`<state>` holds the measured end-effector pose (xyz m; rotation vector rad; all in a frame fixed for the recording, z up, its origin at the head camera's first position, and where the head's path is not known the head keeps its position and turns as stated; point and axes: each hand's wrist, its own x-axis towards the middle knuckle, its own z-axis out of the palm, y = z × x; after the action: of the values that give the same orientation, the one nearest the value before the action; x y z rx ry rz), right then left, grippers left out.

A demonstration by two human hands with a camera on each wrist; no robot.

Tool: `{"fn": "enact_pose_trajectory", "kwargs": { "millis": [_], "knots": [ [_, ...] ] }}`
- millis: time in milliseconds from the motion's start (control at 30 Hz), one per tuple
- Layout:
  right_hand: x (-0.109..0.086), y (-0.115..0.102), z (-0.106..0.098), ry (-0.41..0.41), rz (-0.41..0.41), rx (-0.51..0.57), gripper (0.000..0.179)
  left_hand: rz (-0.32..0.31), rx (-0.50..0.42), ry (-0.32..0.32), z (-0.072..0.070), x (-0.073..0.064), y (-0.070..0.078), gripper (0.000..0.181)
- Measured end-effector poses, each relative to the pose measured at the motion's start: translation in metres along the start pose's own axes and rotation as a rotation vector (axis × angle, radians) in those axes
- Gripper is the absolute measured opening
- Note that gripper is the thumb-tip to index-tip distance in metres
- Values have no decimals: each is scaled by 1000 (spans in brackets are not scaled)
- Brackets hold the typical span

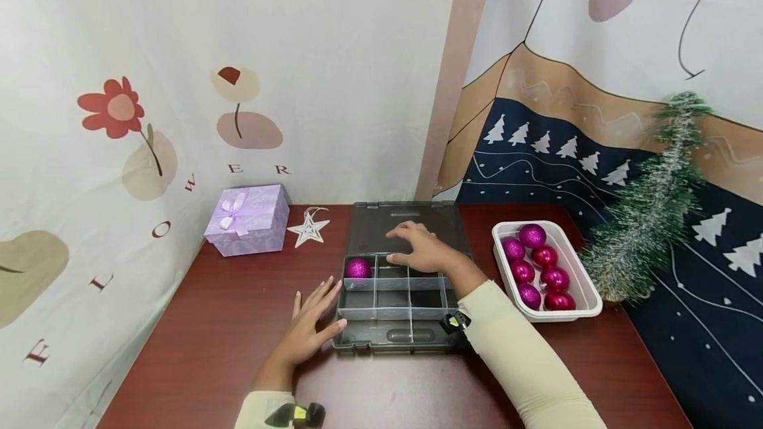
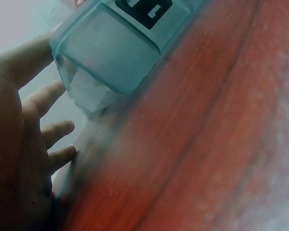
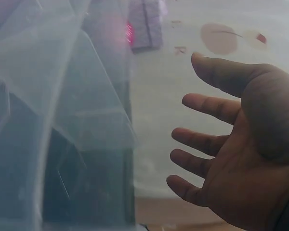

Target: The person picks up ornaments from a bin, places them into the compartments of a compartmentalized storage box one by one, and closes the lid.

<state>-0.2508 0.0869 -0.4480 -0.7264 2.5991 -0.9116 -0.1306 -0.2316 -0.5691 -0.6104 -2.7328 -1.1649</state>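
Grey plastic compartment box (image 1: 363,334): the left hand (image 1: 308,328), spread, touches its left side; the right hand (image 1: 424,250), spread, hovers above.

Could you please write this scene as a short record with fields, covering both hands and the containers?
Left hand: fingers extended, at the left edge of the compartment box
Right hand: above the box, holding nothing
Compartment box: lid open; one purple ball in the back-left compartment
White tray: right of the box, seven balls inside
Left side: gift box, star ornament
Far right: small artificial tree
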Motion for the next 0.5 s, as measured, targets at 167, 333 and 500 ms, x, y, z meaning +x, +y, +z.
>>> {"fn": "enact_pose_trajectory", "kwargs": {
  "millis": [167,333,500],
  "knots": [
    [-19,13,-19,71,-1,26,57,-3,-2,1,0,-2,1,78],
    [-38,30,-35,161,-2,24,56,-9,4,1,0,-2,1,78],
    [-58,49,-50,212,35,28,56,-10,11,2,0,-1,1,78]
  ]
}}
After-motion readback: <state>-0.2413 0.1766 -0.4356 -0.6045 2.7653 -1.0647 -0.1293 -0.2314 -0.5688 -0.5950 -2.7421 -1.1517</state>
